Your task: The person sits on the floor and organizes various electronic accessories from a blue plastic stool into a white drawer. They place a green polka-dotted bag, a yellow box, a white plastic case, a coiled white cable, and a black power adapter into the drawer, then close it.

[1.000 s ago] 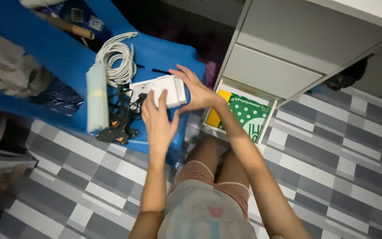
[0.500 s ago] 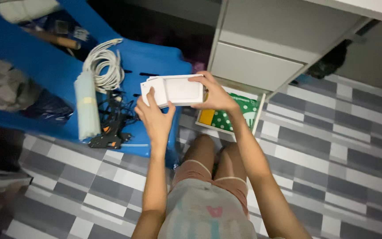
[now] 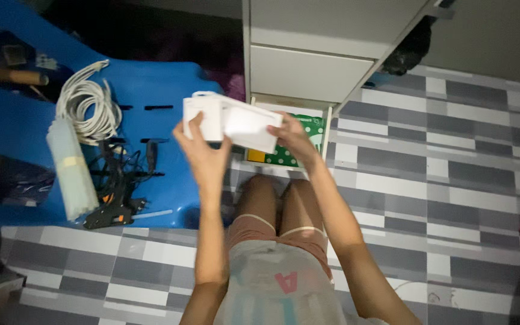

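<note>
Fingers of both hands gripping white box edges, above open drawer

both arms reach forward, forearms bare, elbows bent, above the bare knees. the left hand is raised with fingers upright and thumb spread, gripping. the right hand curls closed in a grip, wrist bent.

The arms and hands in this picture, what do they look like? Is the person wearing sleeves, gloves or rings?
Both arms are slim and bare to the picture's bottom edge, with no sleeves showing. The left hand and right hand wear no gloves. No rings, watch or bracelets show in this dim light.
</note>
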